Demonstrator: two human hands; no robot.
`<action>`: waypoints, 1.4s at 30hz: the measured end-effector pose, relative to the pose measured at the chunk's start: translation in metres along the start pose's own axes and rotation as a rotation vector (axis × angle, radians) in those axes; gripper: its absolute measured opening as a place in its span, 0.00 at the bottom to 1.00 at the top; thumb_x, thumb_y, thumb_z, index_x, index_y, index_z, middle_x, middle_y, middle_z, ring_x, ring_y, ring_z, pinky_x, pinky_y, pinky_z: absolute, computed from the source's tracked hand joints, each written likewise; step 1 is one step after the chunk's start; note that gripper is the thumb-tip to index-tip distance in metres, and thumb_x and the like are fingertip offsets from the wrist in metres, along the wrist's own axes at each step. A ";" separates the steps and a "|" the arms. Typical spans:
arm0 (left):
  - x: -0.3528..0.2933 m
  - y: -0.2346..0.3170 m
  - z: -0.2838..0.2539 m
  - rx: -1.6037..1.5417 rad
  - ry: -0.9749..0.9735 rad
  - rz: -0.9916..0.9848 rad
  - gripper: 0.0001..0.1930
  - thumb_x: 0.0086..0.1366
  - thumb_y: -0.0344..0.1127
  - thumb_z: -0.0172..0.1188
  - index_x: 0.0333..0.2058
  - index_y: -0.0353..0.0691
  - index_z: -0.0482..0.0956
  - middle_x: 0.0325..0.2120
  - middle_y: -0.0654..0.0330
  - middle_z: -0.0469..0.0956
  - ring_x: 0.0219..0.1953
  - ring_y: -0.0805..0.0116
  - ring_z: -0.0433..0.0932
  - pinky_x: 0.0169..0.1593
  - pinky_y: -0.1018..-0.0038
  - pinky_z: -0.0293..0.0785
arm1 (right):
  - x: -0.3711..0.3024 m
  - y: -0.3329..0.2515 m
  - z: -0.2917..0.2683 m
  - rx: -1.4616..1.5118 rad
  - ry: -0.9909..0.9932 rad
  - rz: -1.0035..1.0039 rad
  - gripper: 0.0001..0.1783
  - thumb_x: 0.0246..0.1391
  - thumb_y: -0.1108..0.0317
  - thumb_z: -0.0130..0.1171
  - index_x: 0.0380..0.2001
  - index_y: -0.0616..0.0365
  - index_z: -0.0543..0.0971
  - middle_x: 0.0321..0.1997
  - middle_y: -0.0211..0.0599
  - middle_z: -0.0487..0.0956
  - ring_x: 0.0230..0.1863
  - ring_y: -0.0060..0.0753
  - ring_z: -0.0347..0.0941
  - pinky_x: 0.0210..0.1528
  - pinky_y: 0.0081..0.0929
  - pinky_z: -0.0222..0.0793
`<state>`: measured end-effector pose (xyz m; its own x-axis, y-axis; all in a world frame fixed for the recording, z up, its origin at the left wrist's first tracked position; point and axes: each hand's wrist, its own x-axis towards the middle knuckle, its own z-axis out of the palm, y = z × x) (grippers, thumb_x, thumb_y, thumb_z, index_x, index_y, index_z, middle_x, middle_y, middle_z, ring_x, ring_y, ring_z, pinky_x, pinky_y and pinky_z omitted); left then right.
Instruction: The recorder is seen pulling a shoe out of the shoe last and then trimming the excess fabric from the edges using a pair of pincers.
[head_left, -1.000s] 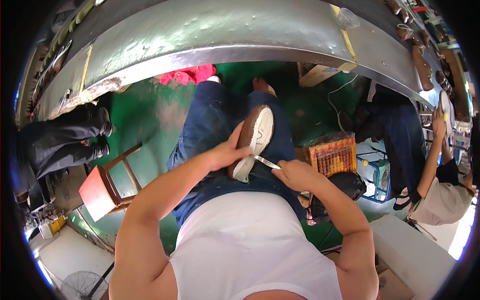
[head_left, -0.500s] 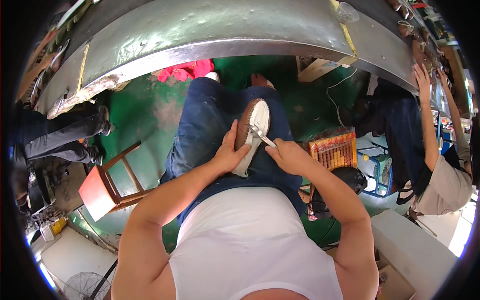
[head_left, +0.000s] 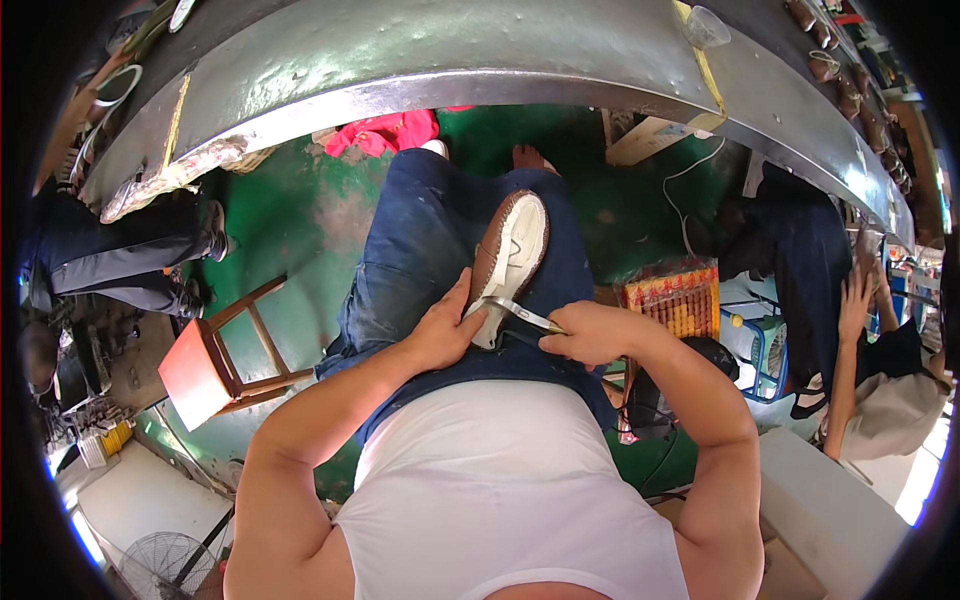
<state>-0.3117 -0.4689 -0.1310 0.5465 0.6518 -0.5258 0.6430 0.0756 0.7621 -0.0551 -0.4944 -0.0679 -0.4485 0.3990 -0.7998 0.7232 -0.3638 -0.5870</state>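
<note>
The left hand [head_left: 445, 328] is gripping a shoe [head_left: 524, 240]. The right hand [head_left: 592, 333], closed round a metal tool [head_left: 526, 314], is likely working it; the next move is needing care.

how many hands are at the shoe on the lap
2. The left hand grips the shoe low on its left side; the right hand, to the right of it, holds a metal tool that reaches over the shoe. No others seem hidden there.
</note>
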 end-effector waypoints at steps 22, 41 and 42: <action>0.020 -0.014 0.011 -0.247 -0.156 -0.005 0.44 0.72 0.45 0.50 0.71 0.41 0.27 0.71 0.38 0.42 0.73 0.47 0.46 0.71 0.67 0.48 | -0.016 0.025 0.004 0.079 0.195 -0.022 0.24 0.66 0.51 0.47 0.34 0.65 0.76 0.33 0.57 0.80 0.39 0.63 0.77 0.43 0.50 0.71; 0.044 0.157 -0.165 -0.676 -0.125 0.308 0.37 0.69 0.40 0.57 0.69 0.30 0.51 0.65 0.53 0.62 0.66 0.66 0.61 0.68 0.69 0.54 | -0.126 0.111 -0.234 -0.410 1.838 0.063 0.21 0.62 0.55 0.54 0.46 0.65 0.74 0.44 0.55 0.78 0.41 0.63 0.74 0.44 0.49 0.70; 0.073 0.181 -0.181 -0.648 -0.078 0.302 0.37 0.69 0.41 0.57 0.69 0.30 0.52 0.64 0.52 0.65 0.65 0.66 0.63 0.67 0.69 0.57 | -0.125 0.127 -0.260 -0.338 1.799 0.155 0.23 0.62 0.53 0.54 0.46 0.65 0.74 0.45 0.55 0.77 0.42 0.62 0.74 0.45 0.50 0.70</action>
<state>-0.2524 -0.2708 0.0369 0.7025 0.6610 -0.2637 0.0235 0.3488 0.9369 0.2293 -0.3716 -0.0102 0.4993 0.7769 0.3835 0.8630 -0.4065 -0.3001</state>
